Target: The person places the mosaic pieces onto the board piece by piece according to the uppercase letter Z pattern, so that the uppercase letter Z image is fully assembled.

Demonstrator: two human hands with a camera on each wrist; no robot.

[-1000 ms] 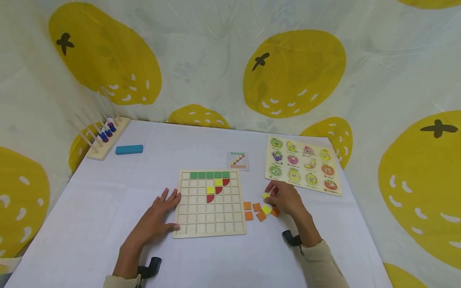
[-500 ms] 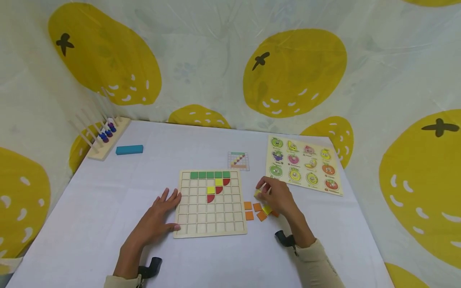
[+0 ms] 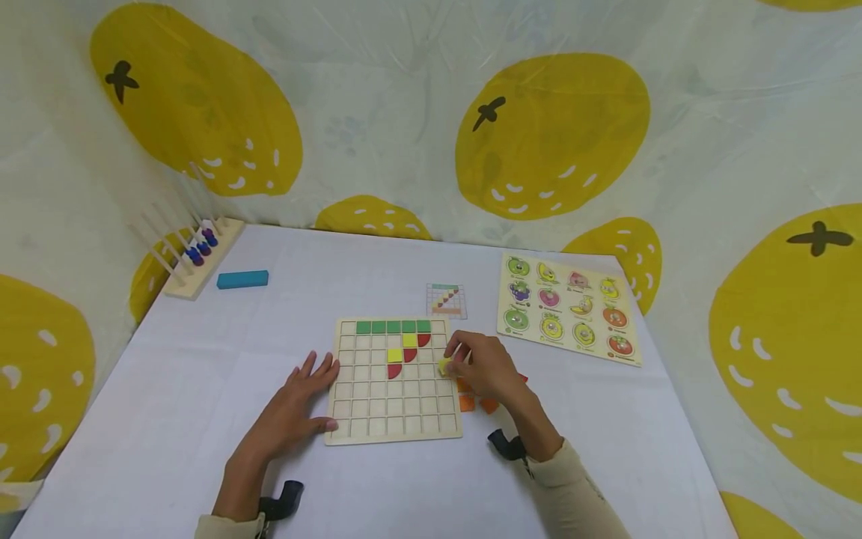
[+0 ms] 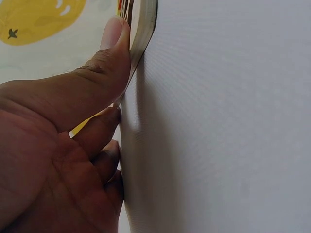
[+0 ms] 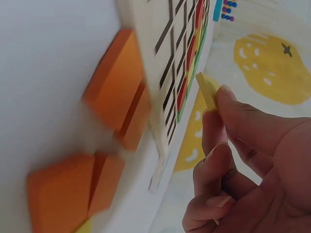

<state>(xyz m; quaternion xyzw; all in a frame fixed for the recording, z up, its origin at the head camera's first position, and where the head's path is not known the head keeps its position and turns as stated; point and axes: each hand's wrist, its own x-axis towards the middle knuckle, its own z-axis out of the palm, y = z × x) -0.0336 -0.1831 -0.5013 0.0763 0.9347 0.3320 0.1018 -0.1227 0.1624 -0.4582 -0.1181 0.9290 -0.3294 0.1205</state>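
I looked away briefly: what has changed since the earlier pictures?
The right hand moved left, carrying a pinched yellow tile from near the orange tiles to over the right edge of the grid board. The left hand stayed at the board's left edge; the placed tiles stayed too.

No legible wording, the tiny captions (image 3: pixel 621 356) on the fruit picture board (image 3: pixel 567 308) too small to read.

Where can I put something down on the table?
The table has bare patches between the teal block and left hand, and on the near side of the grid board. Its right edge is crowded with orange tiles and the right hand pinching a yellow tile.
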